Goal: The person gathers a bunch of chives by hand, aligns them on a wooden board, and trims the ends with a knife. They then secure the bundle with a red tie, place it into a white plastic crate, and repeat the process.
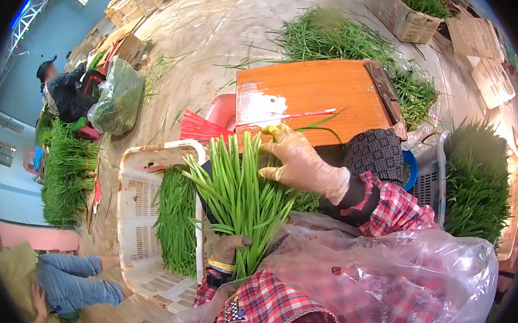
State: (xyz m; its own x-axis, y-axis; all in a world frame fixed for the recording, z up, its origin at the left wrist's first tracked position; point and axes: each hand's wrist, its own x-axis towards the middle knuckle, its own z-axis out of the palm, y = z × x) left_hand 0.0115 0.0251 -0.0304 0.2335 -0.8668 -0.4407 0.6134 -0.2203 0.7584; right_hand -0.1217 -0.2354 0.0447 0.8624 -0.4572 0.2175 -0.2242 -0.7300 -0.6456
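Note:
A bunch of garlic chives (242, 190) stands upright in front of me, its pale stalk ends at the top. My left hand (229, 250), in a greyish glove, is closed around the lower leaves. At the stalk tops is my right hand (303, 158), in a pale thin glove with yellow at the fingertips. Its thumb and fingers are spread apart beside the bunch. Just beyond it lies an orange wooden board (311, 96) with a thin red strip (307, 114) across it. More red strips (198, 127) fan out at the board's left.
A white plastic crate (126, 212) with chives (176, 222) is at my left. Loose greens (334, 38) are heaped behind the board. Another crate (429, 179) and a tall mass of greens (477, 183) stand at right. One person (71, 91) sits at far left; another's jeans (76, 284) show lower left.

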